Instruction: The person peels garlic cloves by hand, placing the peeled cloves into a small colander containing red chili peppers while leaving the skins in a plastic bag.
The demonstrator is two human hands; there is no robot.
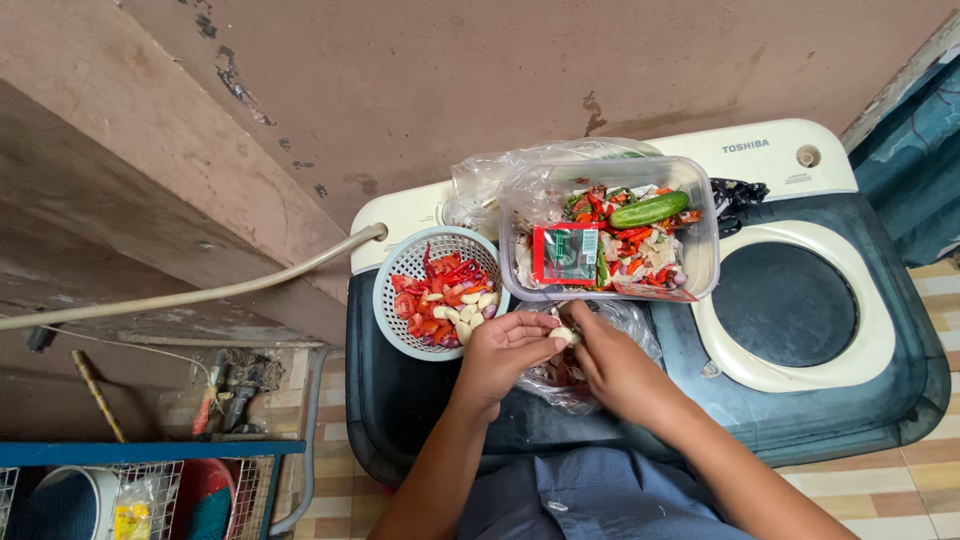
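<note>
My left hand (505, 352) and my right hand (610, 362) meet over a thin clear plastic bag (630, 322), both pinching a small pale garlic clove (565, 336) between the fingertips. Just left of them stands a round white colander (400, 300) holding red chillies and peeled garlic cloves (470, 312). Behind the hands sits a clear plastic tub (520, 200) with chilli scraps, peels, a green cucumber (650, 209) and a red-green sachet (566, 254).
Everything rests on the dark lid of a twin-tub washing machine (820, 420) with a round white-rimmed opening (785, 303). A crumpled clear bag (480, 180) lies behind the tub. A hose (200, 293) runs left; a blue wire rack (150, 485) stands at bottom left.
</note>
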